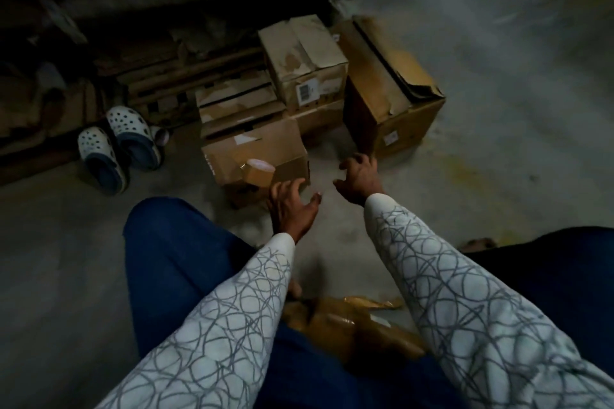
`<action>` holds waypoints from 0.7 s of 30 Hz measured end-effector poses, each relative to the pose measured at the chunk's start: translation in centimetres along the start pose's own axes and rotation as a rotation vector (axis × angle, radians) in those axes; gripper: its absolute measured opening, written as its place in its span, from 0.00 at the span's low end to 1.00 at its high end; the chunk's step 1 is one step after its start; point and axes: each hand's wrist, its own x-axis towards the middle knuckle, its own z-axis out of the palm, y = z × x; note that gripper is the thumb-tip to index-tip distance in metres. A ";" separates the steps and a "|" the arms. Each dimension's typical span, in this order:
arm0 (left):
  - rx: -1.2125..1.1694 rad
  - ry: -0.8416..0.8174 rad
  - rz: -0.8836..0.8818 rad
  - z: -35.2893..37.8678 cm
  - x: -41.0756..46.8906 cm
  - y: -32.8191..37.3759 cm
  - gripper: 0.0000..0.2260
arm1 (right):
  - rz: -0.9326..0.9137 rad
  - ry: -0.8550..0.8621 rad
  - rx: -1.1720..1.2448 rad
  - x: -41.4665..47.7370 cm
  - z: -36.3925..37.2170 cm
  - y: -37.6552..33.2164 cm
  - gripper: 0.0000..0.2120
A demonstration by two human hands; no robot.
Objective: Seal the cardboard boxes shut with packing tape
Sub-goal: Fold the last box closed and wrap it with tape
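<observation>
Several cardboard boxes stand in a cluster on the concrete floor ahead of me. The nearest box [255,153] has a roll of brown packing tape [259,171] leaning against its front corner. My left hand [290,209] reaches toward that roll with spread fingers and holds nothing; its fingertips are just short of the tape. My right hand [357,181] hovers over the floor with loosely curled fingers, empty, between the nearest box and a tall box [392,96] with a torn lid. A taped box [304,60] sits on others behind.
A pair of white clogs [116,146] lies to the left of the boxes. Flattened cardboard and planks [186,70] pile up along the dark back wall. Crumpled brown tape or wrapping [349,322] lies by my lap. Bare concrete floor [498,159] spreads to the right.
</observation>
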 end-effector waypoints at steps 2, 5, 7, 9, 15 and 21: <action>0.031 -0.019 -0.003 -0.3 -0.9 0.2 0.22 | 0.000 0.010 -0.012 -1.3 0.4 0.7 0.23; -0.002 0.000 -0.087 -1.9 -0.7 -0.1 0.19 | -0.017 0.017 -0.024 -2.7 1.4 0.7 0.21; -0.029 0.029 -0.132 -3.2 1.1 -1.2 0.20 | -0.040 -0.006 -0.009 -2.7 2.4 -0.4 0.21; 0.050 0.017 -0.165 -4.8 3.7 -3.3 0.25 | -0.079 -0.048 0.016 -2.0 3.8 -2.1 0.20; 0.221 -0.148 -0.172 -7.6 11.2 -11.3 0.39 | -0.211 -0.152 0.114 3.6 7.9 -9.6 0.21; 0.232 -0.193 -0.258 -4.5 16.9 -16.3 0.47 | -0.239 -0.262 0.069 11.6 12.1 -14.4 0.36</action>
